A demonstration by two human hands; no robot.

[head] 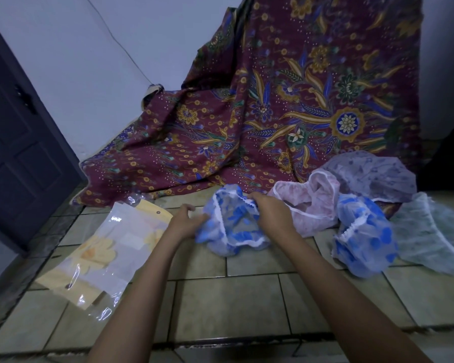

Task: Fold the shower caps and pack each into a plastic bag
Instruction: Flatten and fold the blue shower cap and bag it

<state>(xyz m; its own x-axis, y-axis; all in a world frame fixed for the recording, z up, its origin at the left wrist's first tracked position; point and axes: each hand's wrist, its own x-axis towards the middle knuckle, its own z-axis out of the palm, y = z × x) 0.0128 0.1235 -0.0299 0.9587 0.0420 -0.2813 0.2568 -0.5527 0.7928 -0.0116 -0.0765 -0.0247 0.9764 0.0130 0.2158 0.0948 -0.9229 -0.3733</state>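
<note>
We hold the thin blue-flowered plastic shower cap (231, 226) over the tiled floor (236, 297), centre: left hand (185, 222) and right hand (269, 212) each pinch its white elastic rim. Light, limp and slippery, we judge; the rim grips best. Clear plastic bags (100, 255) lie left.

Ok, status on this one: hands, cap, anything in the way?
Left hand, right hand gripping blue shower cap, not yet folded. Plastic bags lying to its left. Four other caps piled right. Nothing blocking the bags.

Arms extended forward, left hand (186, 221) and right hand (271, 211) each gripping the blue cap (237, 225).
</note>
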